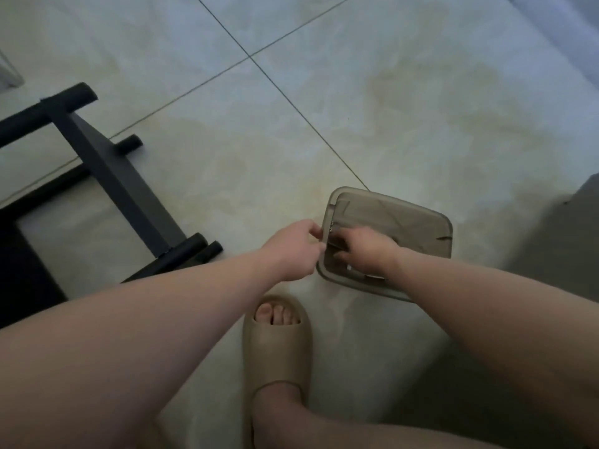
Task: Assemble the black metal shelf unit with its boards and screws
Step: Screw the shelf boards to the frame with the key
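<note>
Pinching container (405,205) rim with left hand (293,251), right hand (364,251) inside, its hold unclear; black frame (123,186) nearby

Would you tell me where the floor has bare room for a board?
Bare tile spreads beyond the tray, and between black frame and left hand. Crowded where the right hand meets it at the tray, above the slipper.

Both bare forearms reach from the lower corners of the frame toward the centre, where the two hands are very near each other but not touching. The left hand (296,251) shows its back, with the fingers curled toward the right. The right hand (366,251) is palm down, its fingers bent and pointing left. Blur hides whether either hand grips something.
</note>
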`<state>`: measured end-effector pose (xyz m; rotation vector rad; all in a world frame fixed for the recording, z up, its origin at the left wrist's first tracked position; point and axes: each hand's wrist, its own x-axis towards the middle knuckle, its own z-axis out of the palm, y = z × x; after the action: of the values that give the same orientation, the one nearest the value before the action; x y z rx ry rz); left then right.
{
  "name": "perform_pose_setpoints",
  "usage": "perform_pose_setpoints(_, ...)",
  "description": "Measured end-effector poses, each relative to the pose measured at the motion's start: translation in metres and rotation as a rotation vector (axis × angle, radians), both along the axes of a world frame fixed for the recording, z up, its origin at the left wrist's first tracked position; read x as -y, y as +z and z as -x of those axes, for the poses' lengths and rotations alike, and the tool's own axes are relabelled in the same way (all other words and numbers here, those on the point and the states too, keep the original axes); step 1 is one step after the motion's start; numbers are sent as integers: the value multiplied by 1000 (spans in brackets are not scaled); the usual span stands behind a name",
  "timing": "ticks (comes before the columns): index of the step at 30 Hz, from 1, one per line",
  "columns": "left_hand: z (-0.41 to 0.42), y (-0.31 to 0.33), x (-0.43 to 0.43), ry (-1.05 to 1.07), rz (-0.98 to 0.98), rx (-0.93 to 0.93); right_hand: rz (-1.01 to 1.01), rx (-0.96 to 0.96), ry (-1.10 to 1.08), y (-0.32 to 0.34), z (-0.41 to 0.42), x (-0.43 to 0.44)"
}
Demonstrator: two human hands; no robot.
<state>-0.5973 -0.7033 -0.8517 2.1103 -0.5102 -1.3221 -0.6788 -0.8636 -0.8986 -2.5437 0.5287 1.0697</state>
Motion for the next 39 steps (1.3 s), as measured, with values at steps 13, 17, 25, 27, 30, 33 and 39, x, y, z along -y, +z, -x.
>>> perform_pose_setpoints(13, -5, -9, -5, 83, 97, -219, 140, -16, 48, -15, -11, 1)
perform_pose_setpoints(17, -5, -1, -6, -2, 13, -59, 107, 28, -79, 14, -17, 3)
perform_pose_setpoints(25, -34, 60, -51, -143, -97, 211, -10, 212, -119, 103, -21, -20)
perform_pose_setpoints(27, -44, 78, -71, -112, -114, 268, -33, 265, -130, 127, -21, -31)
perform_pose_setpoints(30, -59, 102, -104, -38, -124, 331, -96, 335, -157, 154, -20, -52)
perform_pose_setpoints(33, -75, 119, -137, 70, -108, 374, -187, 389, -170, 172, -25, -81)
perform_pose_setpoints(39, -100, 117, -198, 168, -183, 369, -296, 414, -86, 181, -53, -139)
